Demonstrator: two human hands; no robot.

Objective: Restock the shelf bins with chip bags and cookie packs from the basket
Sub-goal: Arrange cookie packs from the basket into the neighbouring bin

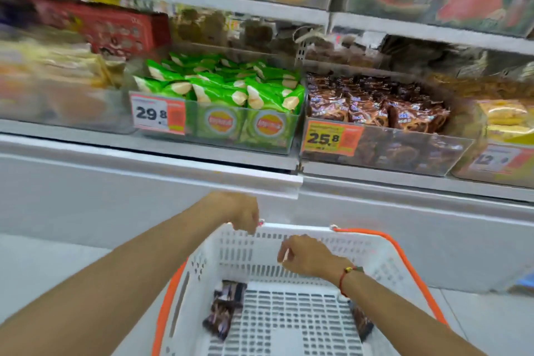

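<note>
The white perforated plastic basket with orange handles [289,243] stands below the shelf. A dark brown cookie pack [224,311] lies at its left wall, another dark pack [361,322] at its right wall under the right forearm. The left hand [242,212] curls its fingers over the far rim of the basket. The right hand [306,257] hangs inside, fingers loosely bent, holding nothing. Above, a clear bin of green chip bags [225,89] stands beside a clear bin of brown cookie packs [375,107], each with an orange price tag.
</note>
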